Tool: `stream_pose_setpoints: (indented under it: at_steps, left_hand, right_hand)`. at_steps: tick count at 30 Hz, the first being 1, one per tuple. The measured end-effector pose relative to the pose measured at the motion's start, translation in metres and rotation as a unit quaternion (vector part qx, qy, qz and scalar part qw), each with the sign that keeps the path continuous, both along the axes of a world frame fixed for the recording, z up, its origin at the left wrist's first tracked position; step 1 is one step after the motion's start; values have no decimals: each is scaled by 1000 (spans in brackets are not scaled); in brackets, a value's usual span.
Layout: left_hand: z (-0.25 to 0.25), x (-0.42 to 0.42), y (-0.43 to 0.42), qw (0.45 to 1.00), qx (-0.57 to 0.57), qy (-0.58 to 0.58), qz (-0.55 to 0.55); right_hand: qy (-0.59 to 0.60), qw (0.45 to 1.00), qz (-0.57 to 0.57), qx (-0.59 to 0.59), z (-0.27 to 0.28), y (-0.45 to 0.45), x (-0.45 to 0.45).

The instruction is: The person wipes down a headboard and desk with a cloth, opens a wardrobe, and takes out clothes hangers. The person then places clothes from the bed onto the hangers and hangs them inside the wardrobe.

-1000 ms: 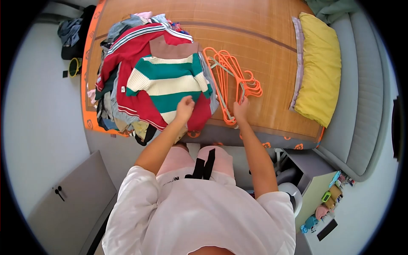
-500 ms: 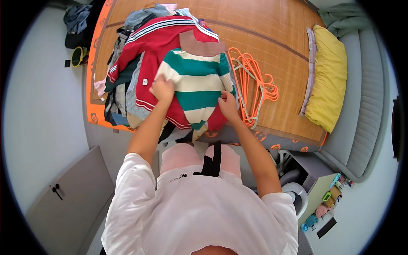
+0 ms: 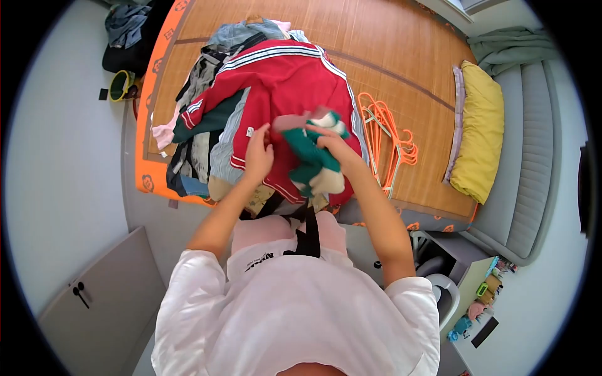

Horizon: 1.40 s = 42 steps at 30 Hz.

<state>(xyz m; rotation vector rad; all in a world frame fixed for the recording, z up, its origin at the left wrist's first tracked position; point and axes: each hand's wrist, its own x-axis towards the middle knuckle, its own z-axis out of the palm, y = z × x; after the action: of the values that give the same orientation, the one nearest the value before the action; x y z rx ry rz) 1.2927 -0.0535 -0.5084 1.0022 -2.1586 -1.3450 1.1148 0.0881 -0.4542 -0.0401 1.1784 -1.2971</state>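
A green and cream striped sweater point(image 3: 305, 150) with a brownish-pink collar is bunched up in front of me, partly blurred. My right hand point(image 3: 338, 150) grips it from its right side. To the left of the sweater is my left hand point(image 3: 258, 158), fingers apart and holding nothing, over the edge of a red jacket point(image 3: 276, 81). This jacket lies spread out with white and dark stripes along its sleeves and a small white label. Beneath and left of it is a pile of clothes point(image 3: 200, 144) in grey, dark green, black and denim.
Several orange and pale hangers point(image 3: 384, 135) lie on the bed mat point(image 3: 389, 50) right of the jacket. Farther right is a yellow folded quilt point(image 3: 480, 135). A desk point(image 3: 464, 294) with small items and a white chair point(image 3: 446, 301) stand at lower right.
The striped sweater went from lying flat on the jacket to bunched in my right hand. My left hand has come off it, fingers opened. The view has shifted slightly.
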Motion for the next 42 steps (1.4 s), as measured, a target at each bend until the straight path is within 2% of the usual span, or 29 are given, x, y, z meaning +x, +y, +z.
stream_pose_setpoints:
  at_steps: [1,2,3,4,5,7,8,11,12,13,15,17,18,19,20,21,22,24,25,27,28,32,35,37,38,39,40,41,42]
  left_hand:
    - [0,1,-16,997,-63,38,-29]
    - [-6,-4,-34,969,-200,17,-145]
    - [-7,-11,-52,911,-334,25,-242]
    - [-6,-20,-50,896,-385,13,-219]
    - [-11,-22,-49,934,-288,15,-211]
    - [-2,-29,-47,982,-88,37,-160]
    - [3,-28,-48,934,-197,-74,-289]
    - [29,-4,-59,853,-220,-202,-427]
    - [78,1,-72,901,25,-233,-366]
    - [107,7,-82,888,270,-247,-279]
    - [106,12,-116,909,176,-251,-283]
    - [106,4,-124,982,24,-123,-140]
    - [110,-1,-127,959,-199,-171,-106]
    - [102,0,-124,900,-394,-183,-38]
    - [91,4,-121,890,-418,-182,-15]
    - [78,9,-116,879,-442,-181,7]
    - [59,18,-104,919,-344,-194,2]
    - [27,38,-63,957,-185,-225,-7]
    - [18,43,-40,961,-129,-243,-10]
    - [-1,43,-7,952,-168,-253,20]
    - [-7,44,2,941,-210,-261,51]
    - [-27,45,-7,951,-205,-228,38]
    - [-1,55,-20,961,-214,-170,43]
    - [17,73,-24,964,-226,-124,61]
    - [13,90,-26,961,-235,-133,56]
    - [7,105,-27,958,-244,-141,54]
    - [-5,119,-25,958,-243,-141,55]
    - [-20,133,-22,932,-204,-296,-44]
    - [-29,138,-20,872,-160,-439,-142]
  right_hand:
    - [-46,997,27,-51,19,2,-2]
    - [-43,997,28,-51,33,2,-6]
    - [-44,991,75,-101,45,3,-10]
    - [-46,980,122,-152,53,3,-13]
    - [-43,980,122,-152,58,4,-15]
    - [-131,974,125,-134,64,5,-18]
    - [-145,971,122,-143,63,5,-19]
    - [-207,954,88,-197,54,7,-29]
    - [-214,957,41,-192,42,12,-35]
    - [-202,949,61,-232,28,8,-46]
    - [-97,989,-8,-115,10,6,-57]
    - [3,998,-60,-1,-21,-14,-71]
    - [113,983,-125,70,-35,-15,-73]
    - [221,947,-187,140,-51,-13,-74]
    - [222,947,-186,140,-73,-7,-75]
    - [291,921,-216,142,-99,1,-76]
    - [357,890,-245,144,-120,7,-74]
    - [472,853,-112,193,-146,21,-44]
    - [447,859,-70,241,-149,22,-22]
    - [431,864,30,259,-116,14,26]
    - [417,872,61,249,-134,15,43]
    - [458,858,10,235,-134,-8,84]
    - [447,858,-21,252,-112,-17,76]
    - [615,774,-45,143,-73,-9,64]
    - [628,765,-39,137,-64,0,58]
    - [642,752,21,145,-74,16,52]
    - [611,751,151,200,-75,28,47]
    - [566,735,276,253,-76,36,45]
    - [566,734,274,256,-85,41,46]
